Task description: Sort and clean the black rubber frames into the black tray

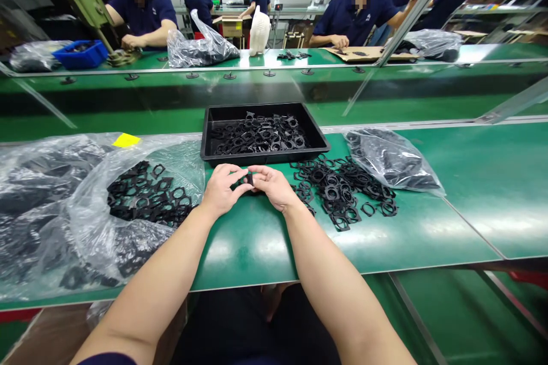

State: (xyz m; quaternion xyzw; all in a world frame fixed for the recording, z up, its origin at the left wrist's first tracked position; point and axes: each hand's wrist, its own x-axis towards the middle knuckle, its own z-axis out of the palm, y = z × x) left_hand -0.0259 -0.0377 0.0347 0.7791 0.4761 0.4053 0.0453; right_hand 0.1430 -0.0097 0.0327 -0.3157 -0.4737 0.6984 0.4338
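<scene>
Seemingly midway: leftmost, an open plastic bag (83, 211) holds many black parts (143, 197); the left hand (222, 188) and right hand (276, 187) pinch 1 small black piece (250, 178) between their fingertips, near the partly filled tray (265, 158). Rightward, 1 loose pile (334, 185) and 1 filled bag (394, 159) lie outside it.

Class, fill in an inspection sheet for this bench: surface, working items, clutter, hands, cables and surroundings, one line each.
Surface: green bench, glossy, seam at right.
Working items: black tray holding ring-like parts; loose black parts right of it.
Clutter: open plastic bag at left, yellow slip on top; another bag at right.
Grip: left hand and right hand hold a black piece.
Cables: nothing seen.
Surroundings: people in dark shirts at the bench opposite; blue bin.
</scene>
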